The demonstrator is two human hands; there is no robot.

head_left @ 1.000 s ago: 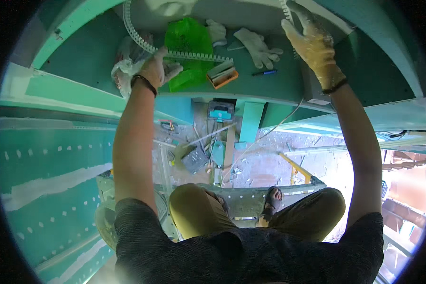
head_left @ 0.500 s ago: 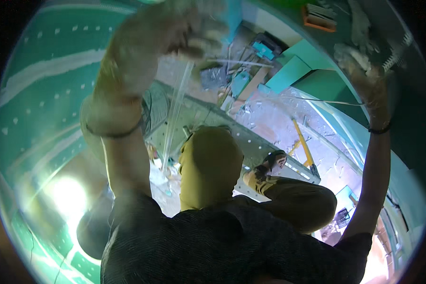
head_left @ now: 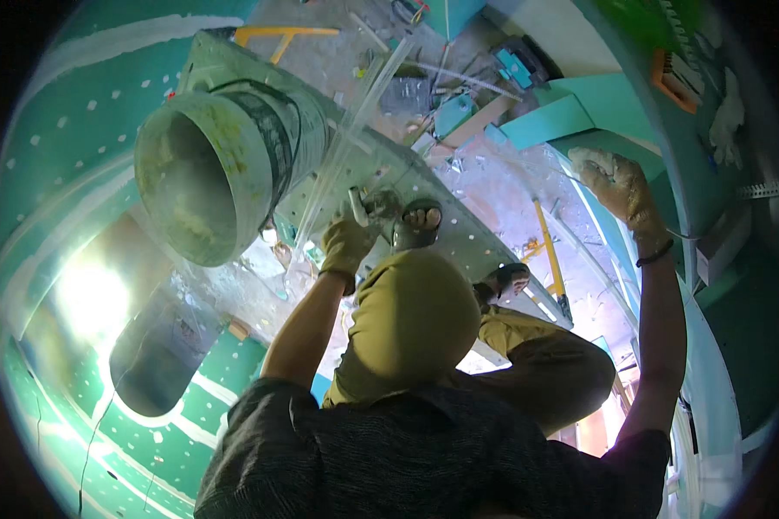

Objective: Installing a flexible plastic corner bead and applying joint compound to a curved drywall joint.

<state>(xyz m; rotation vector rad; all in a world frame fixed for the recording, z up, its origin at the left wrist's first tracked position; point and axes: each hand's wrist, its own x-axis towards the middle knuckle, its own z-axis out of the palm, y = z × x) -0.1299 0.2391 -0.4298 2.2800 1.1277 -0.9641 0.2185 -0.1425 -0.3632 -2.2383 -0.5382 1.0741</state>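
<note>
My left hand (head_left: 346, 246), in a pale work glove, reaches down to the perforated platform (head_left: 424, 186) beside my bent knee. Its fingers close round a tool with a short pale metal bar (head_left: 357, 206); the rest of the tool is hidden. Just left of it a large, dusty bucket (head_left: 186, 177) stands on the platform, tilted in view by the lens. My right hand (head_left: 619, 192), also gloved, is raised at the right by the dark green board, fingers curled inward. What those fingers hold, if anything, I cannot make out.
A bright lamp (head_left: 93, 298) glares at the left near green wallboard (head_left: 78, 112) with white filled seams. Yellow platform legs (head_left: 552, 259) stand on the littered floor. Board offcuts (head_left: 550, 121) and a toolbox (head_left: 519, 65) lie beyond. An orange-edged box (head_left: 673, 82) sits upper right.
My left hand has come down from high in front to the tool on the platform, bringing the bucket into view. My right hand has dropped slightly and moved left, its fingers curled.
</note>
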